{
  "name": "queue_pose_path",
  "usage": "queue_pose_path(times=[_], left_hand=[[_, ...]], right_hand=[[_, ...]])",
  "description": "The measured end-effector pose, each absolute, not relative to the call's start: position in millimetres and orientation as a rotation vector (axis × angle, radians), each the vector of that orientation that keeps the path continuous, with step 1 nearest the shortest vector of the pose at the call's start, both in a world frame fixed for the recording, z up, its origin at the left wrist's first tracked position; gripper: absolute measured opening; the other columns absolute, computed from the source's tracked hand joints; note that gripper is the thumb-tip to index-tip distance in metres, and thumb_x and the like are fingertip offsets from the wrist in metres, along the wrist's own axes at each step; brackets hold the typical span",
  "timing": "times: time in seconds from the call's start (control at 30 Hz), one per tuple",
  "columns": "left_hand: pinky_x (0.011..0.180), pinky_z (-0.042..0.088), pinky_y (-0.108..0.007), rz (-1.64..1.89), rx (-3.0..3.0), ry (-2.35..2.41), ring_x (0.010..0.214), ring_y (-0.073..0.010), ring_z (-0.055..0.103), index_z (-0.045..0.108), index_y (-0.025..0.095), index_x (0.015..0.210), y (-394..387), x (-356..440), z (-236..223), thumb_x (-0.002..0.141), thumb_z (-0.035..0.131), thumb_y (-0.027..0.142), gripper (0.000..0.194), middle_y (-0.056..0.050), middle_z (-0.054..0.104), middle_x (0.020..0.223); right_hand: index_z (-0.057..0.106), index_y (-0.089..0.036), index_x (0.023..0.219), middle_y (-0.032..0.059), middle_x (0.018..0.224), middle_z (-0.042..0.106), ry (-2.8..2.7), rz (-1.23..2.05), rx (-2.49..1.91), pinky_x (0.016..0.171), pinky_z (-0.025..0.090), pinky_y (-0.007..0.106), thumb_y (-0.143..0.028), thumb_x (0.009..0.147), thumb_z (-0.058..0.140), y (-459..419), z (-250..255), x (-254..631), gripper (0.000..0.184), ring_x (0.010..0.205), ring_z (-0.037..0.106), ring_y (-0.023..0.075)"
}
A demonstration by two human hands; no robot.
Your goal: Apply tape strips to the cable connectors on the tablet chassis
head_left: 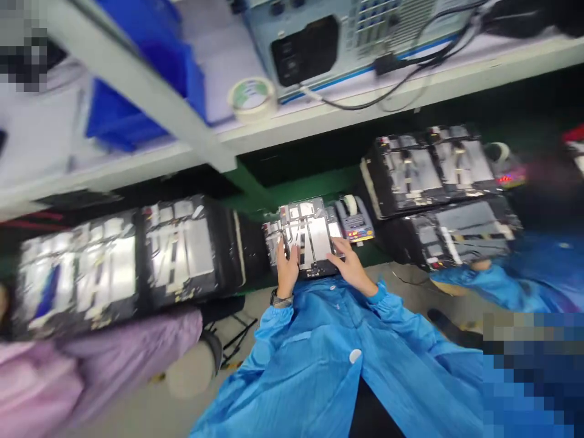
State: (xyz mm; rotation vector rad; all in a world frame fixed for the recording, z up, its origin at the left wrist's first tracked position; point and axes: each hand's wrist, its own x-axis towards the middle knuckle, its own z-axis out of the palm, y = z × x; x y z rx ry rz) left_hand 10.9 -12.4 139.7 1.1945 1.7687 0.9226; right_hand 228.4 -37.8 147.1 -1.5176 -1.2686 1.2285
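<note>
A black tray (306,234) with silvery flat parts lies on the green bench straight ahead of me. My left hand (286,267) rests on its left side, fingers stretched over the parts. My right hand (350,263) lies on its lower right corner, fingers flat against the edge. Both arms wear blue sleeves, and a dark watch sits on my left wrist. The picture is smeared by motion, so I cannot make out anything between the fingers.
Long black trays of silvery parts lie at left (123,261) and stacked at right (433,167). A tape dispenser (356,216) stands beside my tray. Overhead, a shelf carries blue bins (150,73), a tape roll (252,96) and a grey instrument (328,36). Other people's sleeves are lilac (91,359) and blue (515,286).
</note>
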Motion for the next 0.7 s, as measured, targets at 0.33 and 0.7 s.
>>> queue_pose_path(times=[0.33, 0.7], left_hand=[[0.13, 0.03, -0.052, 1.05, 1.143, 2.143, 0.156, -0.0369, 0.041, 0.049, 0.017, 0.156, -19, -68, 107, 0.102, 0.058, 0.047, 0.063, -0.023, 0.047, 0.162], [0.126, 0.04, -0.046, 0.649, 1.254, 2.327, 0.154, -0.0334, 0.046, 0.043, 0.006, 0.161, -2, -60, 66, 0.108, 0.039, 0.043, 0.065, -0.025, 0.048, 0.163]], right_hand=[[0.051, -0.027, 0.155, 0.0121, 0.148, 0.058, -1.255, 1.532, -1.437, 0.127, 0.034, 0.051, -0.041, 0.092, 0.067, -8, 133, 94, 0.066, 0.149, 0.043, 0.032], [0.023, -0.004, 0.169, 0.024, 0.178, 0.016, -1.12, 1.64, -1.847, 0.135, 0.015, 0.051, -0.048, 0.095, 0.057, 1, 118, 58, 0.092, 0.168, 0.01, 0.0363]])
